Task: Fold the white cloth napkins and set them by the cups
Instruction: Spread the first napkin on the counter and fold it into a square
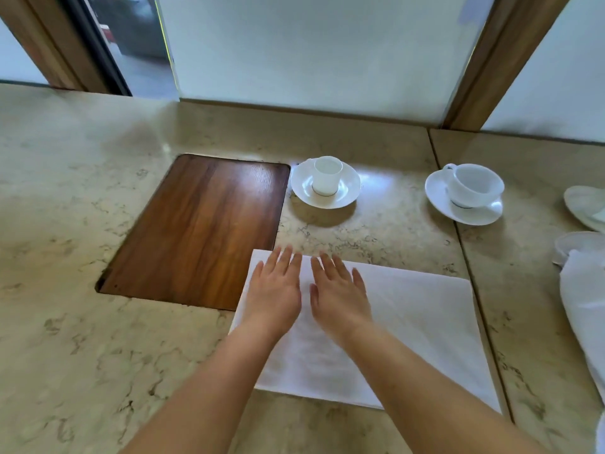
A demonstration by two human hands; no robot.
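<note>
A white cloth napkin [422, 326] lies flat on the marble counter [65, 322], near the front. My left hand [275, 290] and my right hand [339, 293] rest palm down side by side on its far left part, fingers spread, holding nothing. Beyond the napkin stands a small white cup [325, 175] on a saucer [347, 191]. Further right a wider white cup [474, 185] sits on its own saucer [438, 198]. More white cloth [586, 306] is heaped at the right edge.
A dark wooden panel [196, 231] is set flush into the counter left of the napkin. Two white dishes [582, 204] lie at the far right. A seam in the marble [465, 250] runs front to back. Frosted glass and wooden frames close off the back.
</note>
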